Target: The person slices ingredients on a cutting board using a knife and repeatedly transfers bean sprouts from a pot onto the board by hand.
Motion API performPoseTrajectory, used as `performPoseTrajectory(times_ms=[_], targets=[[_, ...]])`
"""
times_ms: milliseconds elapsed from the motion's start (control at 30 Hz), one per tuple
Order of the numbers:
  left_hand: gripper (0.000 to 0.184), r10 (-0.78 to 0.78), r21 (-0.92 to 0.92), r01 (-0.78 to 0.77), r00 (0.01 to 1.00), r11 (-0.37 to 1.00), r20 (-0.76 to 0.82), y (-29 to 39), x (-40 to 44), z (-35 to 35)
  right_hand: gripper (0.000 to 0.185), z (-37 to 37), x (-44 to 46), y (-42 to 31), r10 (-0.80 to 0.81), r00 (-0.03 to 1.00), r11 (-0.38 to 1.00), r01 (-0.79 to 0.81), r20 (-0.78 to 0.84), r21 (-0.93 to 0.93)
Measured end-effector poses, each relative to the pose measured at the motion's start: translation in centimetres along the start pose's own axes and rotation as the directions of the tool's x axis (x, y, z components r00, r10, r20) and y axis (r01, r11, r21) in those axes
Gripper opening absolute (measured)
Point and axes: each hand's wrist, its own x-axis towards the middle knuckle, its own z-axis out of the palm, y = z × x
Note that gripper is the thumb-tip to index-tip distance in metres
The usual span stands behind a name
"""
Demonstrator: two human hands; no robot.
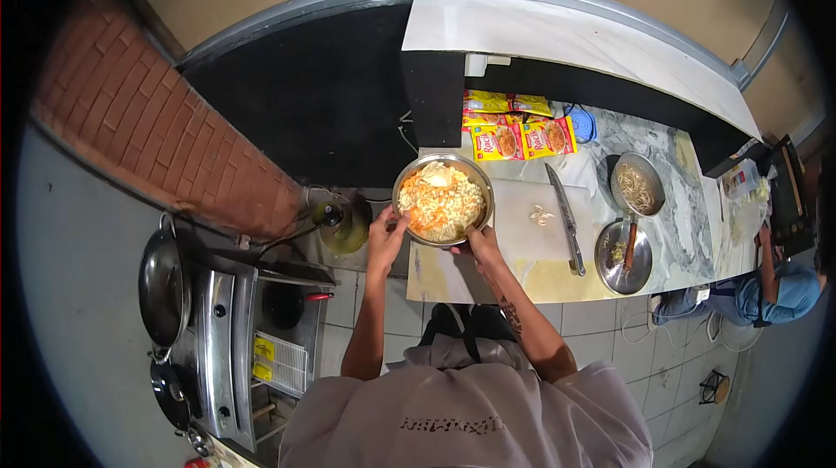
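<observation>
Both my hands hold a round metal bowl (488, 198) at the left end of the marble counter. Inside it is a pale and orange shredded food mixture (444, 202) with a lighter lump on top. My left hand (385, 237) grips the bowl's lower left rim, and my right hand (479, 246) grips its lower right rim. Just right of the bowl lies a white cutting board (522, 207) with a few pale slivers (541, 215) on it. A long knife (566, 215) rests along the board's right side.
Yellow and red seasoning packets (522, 137) lie behind the board. To the right are a strainer of pale strips (638, 185) and a metal plate (624, 272). A stove (218, 337) and a wok (163, 285) stand lower left. Another person (788, 289) sits far right.
</observation>
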Motion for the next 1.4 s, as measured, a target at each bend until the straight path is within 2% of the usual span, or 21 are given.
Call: performPoseTrajectory(times_ms=[100,167,300,367,433,500,533,567,600,633,700,733,767,833,867,900,967,1067,1300,1367,1400], targets=[[0.049,0.155,0.089,-0.16,0.986,0.983,0.06,-0.5,4.3,-0.9,0.053,3.4,1.7,-0.6,-0.087,0.995,0.996,0.087,-0.057,-0.011],[0.048,0.179,0.08,-0.184,0.982,0.98,0.058,-2.0,5.5,1.1,0.045,2.9,0.8,-2.2,-0.049,0.972,0.998,0.057,-0.232,0.026],[0.047,0.129,0.026,-0.129,0.992,0.991,0.014,-0.7,7.3,2.7,0.043,1.1,0.4,-3.7,-0.072,0.99,0.98,0.092,-0.119,0.175],[0.045,0.15,-0.014,-0.15,0.989,0.989,-0.009,-0.9,8.2,3.0,0.048,-1.0,-1.9,-5.8,-0.02,0.999,0.999,0.019,-0.039,-0.027],[0.044,0.153,-0.038,-0.152,0.988,0.988,0.024,-1.5,8.8,2.4,0.05,-4.8,-3.2,-4.8,-0.227,0.971,0.95,0.204,-0.075,-0.235],[0.044,0.153,-0.068,-0.149,0.987,0.987,0.058,-1.7,9.0,1.9,0.036,-10.0,-4.1,-3.3,-0.559,0.821,0.675,0.368,-0.117,-0.64],[0.042,0.364,0.282,-0.341,0.931,0.897,-0.033,-1.1,9.0,1.6,0.033,-11.4,-5.9,-3.7,-0.691,0.709,0.534,0.365,-0.145,-0.763],[0.041,0.574,0.603,-0.439,0.818,0.666,-0.04,-0.1,8.9,1.7,0.036,-13.3,-7.0,-3.7,-0.749,0.634,0.458,0.283,-0.194,-0.842],[0.037,0.699,0.664,-0.467,0.705,0.584,-0.119,1.7,8.8,2.4,0.037,-15.0,-7.8,-4.1,-0.829,0.537,0.289,0.171,-0.156,-0.942],[0.037,0.694,0.666,-0.463,0.711,0.585,-0.115,3.7,8.7,2.9,0.037,-16.2,-8.8,-4.6,-0.833,0.533,0.218,0.067,-0.15,-0.974],[0.033,0.536,0.446,-0.484,0.844,0.752,0.012,7.0,9.6,4.3,0.039,-19.4,-8.7,-3.3,-0.852,0.492,0.164,-0.067,-0.176,-0.984],[0.033,0.489,0.403,-0.502,0.861,0.766,0.142,7.5,10.7,4.7,0.039,-19.9,-8.6,-2.9,-0.849,0.498,0.165,-0.066,-0.176,-0.984],[0.033,0.486,0.407,-0.498,0.862,0.766,0.141,7.8,11.7,5.3,0.038,-20.5,-8.5,-2.6,-0.81,0.548,0.174,-0.114,-0.208,-0.978],[0.033,0.51,0.485,-0.661,0.751,0.573,0.42,7.8,13.9,6.7,0.038,-21.0,-8.3,-2.7,-0.768,0.592,0.183,-0.159,-0.242,-0.97],[0.039,0.44,0.516,-0.641,0.766,0.568,0.467,7.1,15.2,7.3,0.036,-21.0,-8.1,-2.7,-0.76,0.607,0.196,-0.128,-0.233,-0.972],[0.039,0.44,0.518,-0.642,0.766,0.566,0.468,7.1,15.1,7.8,0.035,-20.9,-8.1,-2.9,-0.753,0.62,0.208,-0.096,-0.222,-0.973],[0.045,0.428,0.703,-0.607,0.783,0.37,0.451,7.1,15.1,9.1,0.032,-20.8,-7.9,-3.3,-0.752,0.621,0.227,-0.072,-0.222,-0.971],[0.051,0.384,0.723,-0.608,0.785,0.33,0.485,5.9,16.5,9.4,0.033,-21.1,-7.6,-3.3,-0.738,0.647,0.256,0.007,-0.19,-0.967],[0.053,0.345,0.697,-0.627,0.777,0.348,0.527,7.2,15.3,9.7,0.042,-21.0,-8.7,-5.6,-0.622,0.774,0.209,0.019,-0.118,-0.978],[0.054,0.405,0.732,-0.609,0.779,0.307,0.479,7.8,14.5,10.2,0.043,-20.9,-8.4,-5.9,-0.609,0.783,0.191,-0.005,-0.122,-0.982],[0.054,0.454,0.678,-0.64,0.756,0.362,0.471,8.3,14.4,10.5,0.045,-20.8,-8.4,-6.2,-0.593,0.795,0.172,-0.036,-0.132,-0.985]])
